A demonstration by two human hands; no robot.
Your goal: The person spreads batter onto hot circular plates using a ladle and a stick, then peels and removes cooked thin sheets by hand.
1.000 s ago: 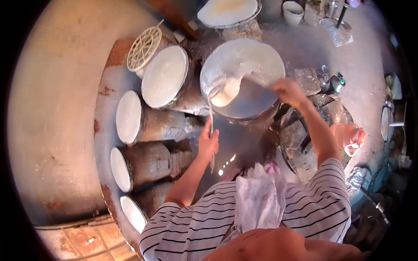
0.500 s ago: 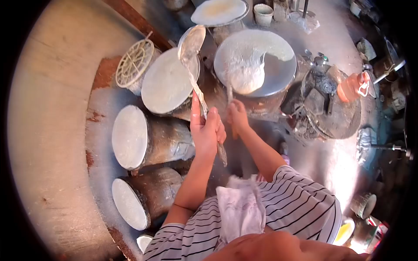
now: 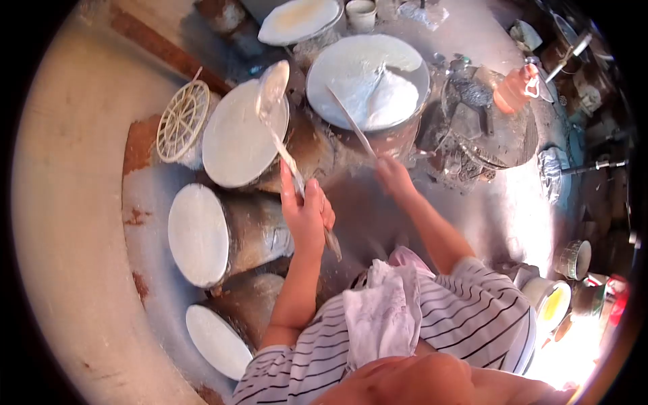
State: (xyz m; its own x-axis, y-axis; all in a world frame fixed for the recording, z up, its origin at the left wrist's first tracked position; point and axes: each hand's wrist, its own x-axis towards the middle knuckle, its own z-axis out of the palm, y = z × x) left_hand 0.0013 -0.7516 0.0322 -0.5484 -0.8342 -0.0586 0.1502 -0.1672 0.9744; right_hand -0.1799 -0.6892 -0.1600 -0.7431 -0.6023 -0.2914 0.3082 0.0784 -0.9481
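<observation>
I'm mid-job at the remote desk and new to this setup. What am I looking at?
No machine here: a person works with two bare hands. One head-worn camera looks forward and down, so the striped shirt is the wearer's. The left hand holds a ladle, its bowl showing against a white-topped drum. The right hand holds a thin tool toward a round griddle bearing pale batter; whether the tool touches it is unclear.

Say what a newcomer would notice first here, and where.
Probably the big round pan at top centre, with a pale mass toward its right side. Left of it, the left grip holds a long-handled ladle; the right grip holds a thin tool.
</observation>
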